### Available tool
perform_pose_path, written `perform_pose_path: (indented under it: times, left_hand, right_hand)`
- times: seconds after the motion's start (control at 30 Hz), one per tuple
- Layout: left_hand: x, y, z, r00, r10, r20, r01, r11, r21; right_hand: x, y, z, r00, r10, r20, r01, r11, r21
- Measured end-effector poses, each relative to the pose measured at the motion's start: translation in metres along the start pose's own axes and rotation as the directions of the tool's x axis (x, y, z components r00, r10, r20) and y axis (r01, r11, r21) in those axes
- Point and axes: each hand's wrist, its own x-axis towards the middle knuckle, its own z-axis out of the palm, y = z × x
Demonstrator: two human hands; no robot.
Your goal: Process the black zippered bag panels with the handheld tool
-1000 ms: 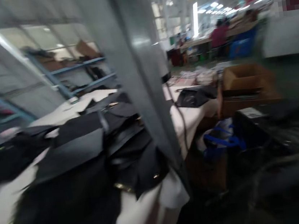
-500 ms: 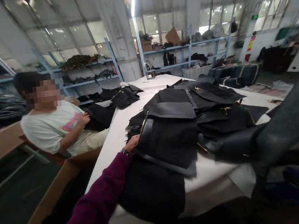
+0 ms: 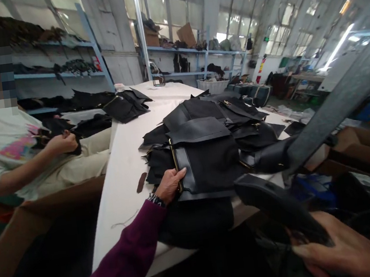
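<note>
Bag panels (image 3: 207, 158) in black leather lie piled on a white table (image 3: 118, 196). Left hand (image 3: 169, 186) rests on the top panel's gold-trimmed edge, fingers extended; right hand (image 3: 343, 249), below the table edge, curls around a black leather strip (image 3: 274, 204). Seated co-worker (image 3: 4, 151) works opposite.

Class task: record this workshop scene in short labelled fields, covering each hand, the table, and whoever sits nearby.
Left hand: purple sleeve, touching a black bag panel beside its gold-coloured trim
Right hand: gripping a dark curved piece, material unclear
Table: white top, stacked with black bag panels
Co-worker: seated left of the table, one hand on a black piece
Shelves: blue metal, holding boxes and dark items
</note>
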Motion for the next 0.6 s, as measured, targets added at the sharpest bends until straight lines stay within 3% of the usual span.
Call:
perform_pose_path:
  times: [0.13, 0.3, 0.47, 0.6]
  left_hand:
    - [-0.007, -0.001, 0.007, 1.0, -0.002, -0.008, 0.001, 0.999, -0.054]
    - [-0.011, 0.001, 0.012, 1.0, -0.007, 0.006, 0.008, 0.995, -0.103]
    - [-0.013, -0.002, 0.015, 0.999, -0.019, 0.041, 0.025, 0.99, -0.142]
    - [-0.013, -0.003, 0.018, 0.998, -0.021, 0.067, 0.032, 0.986, -0.162]
  right_hand:
    - [0.026, -0.028, 0.03, 0.995, 0.09, 0.037, -0.091, 0.995, 0.047]
    - [0.039, -0.06, 0.048, 0.989, 0.128, 0.069, -0.132, 0.99, 0.049]
    - [0.07, -0.052, 0.057, 0.991, 0.013, 0.134, -0.027, 0.994, 0.103]
    - [0.092, -0.046, 0.042, 0.999, -0.034, -0.017, 0.035, 0.995, 0.096]
